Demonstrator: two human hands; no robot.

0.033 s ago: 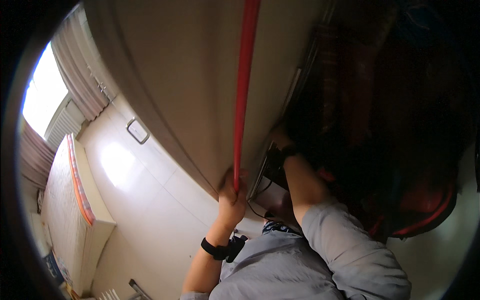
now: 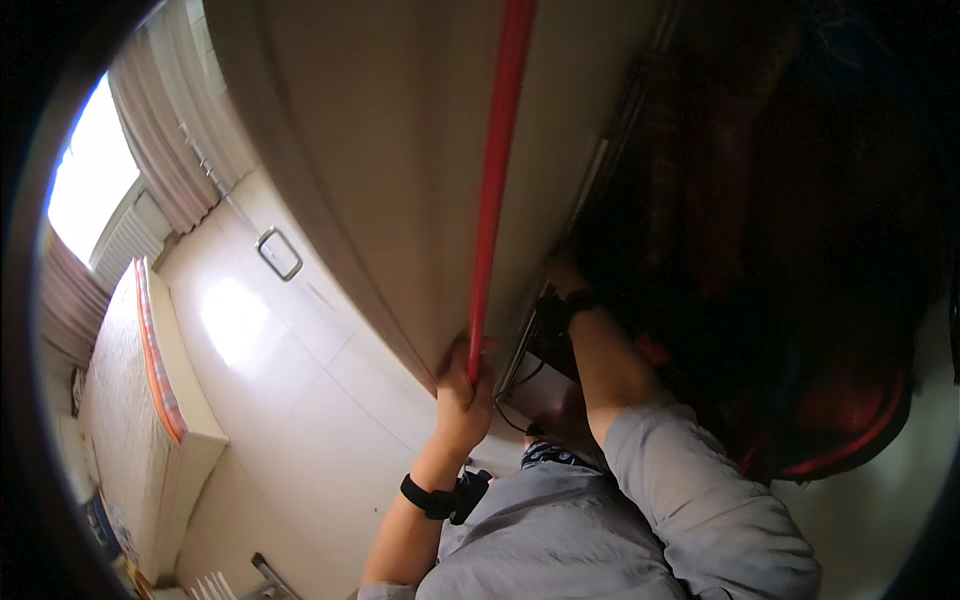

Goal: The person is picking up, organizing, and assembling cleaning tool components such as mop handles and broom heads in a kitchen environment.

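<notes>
One red pole (image 2: 492, 190), fisted at its lower end by the left hand (image 2: 462, 395), slanted up across the beige door panel (image 2: 400, 150). Right hand (image 2: 562, 275) sunk in the dark opening right of the pole; grip impossible to tell. Could slip or scrape the panel, judging by the single-handed hold. Counted: one pole, two hands, one black wristband (image 2: 425, 497), one metal handle (image 2: 279, 252) left of the pole

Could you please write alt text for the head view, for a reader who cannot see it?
The left hand grips a red pole running up past a beige cabinet door. The right hand reaches into the dark open cabinet. A bed lies on the left.
</notes>
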